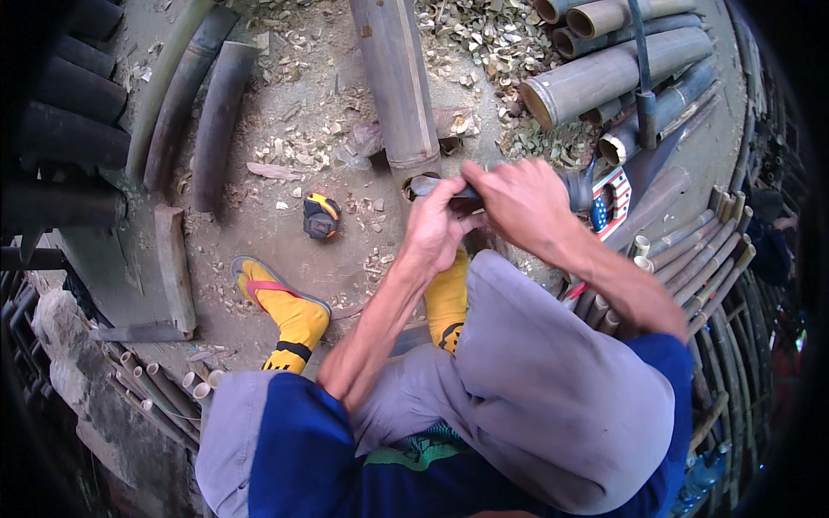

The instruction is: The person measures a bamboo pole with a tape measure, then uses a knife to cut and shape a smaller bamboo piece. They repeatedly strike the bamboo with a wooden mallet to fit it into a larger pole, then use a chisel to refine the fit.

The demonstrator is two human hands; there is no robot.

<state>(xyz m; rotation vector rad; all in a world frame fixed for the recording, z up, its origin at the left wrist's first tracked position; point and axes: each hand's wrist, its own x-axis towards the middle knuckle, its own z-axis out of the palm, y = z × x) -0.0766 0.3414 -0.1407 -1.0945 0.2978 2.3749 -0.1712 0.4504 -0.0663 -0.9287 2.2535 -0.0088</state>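
Observation:
A thick bamboo pole [395, 82] runs from the top of the view toward me, its open cut end just beyond my hands. A tool with a rounded grey metal blade [423, 185] is at that end, its tip against or just over the rim; I cannot tell which. My right hand [522, 198] is closed around the tool's dark body. My left hand [434, 226] is closed too, its fingers on the tool near the blade. The fingers hide much of the tool, so its exact kind is unclear.
A crosswise wooden piece [453, 123] lies under the pole. Left of it are a black and orange tape measure [321, 217] and curved-looking bamboo lengths [223, 125]. A saw with a patterned handle [611, 204] and stacked bamboo [617, 73] lie right. Chips [471, 43] litter the ground.

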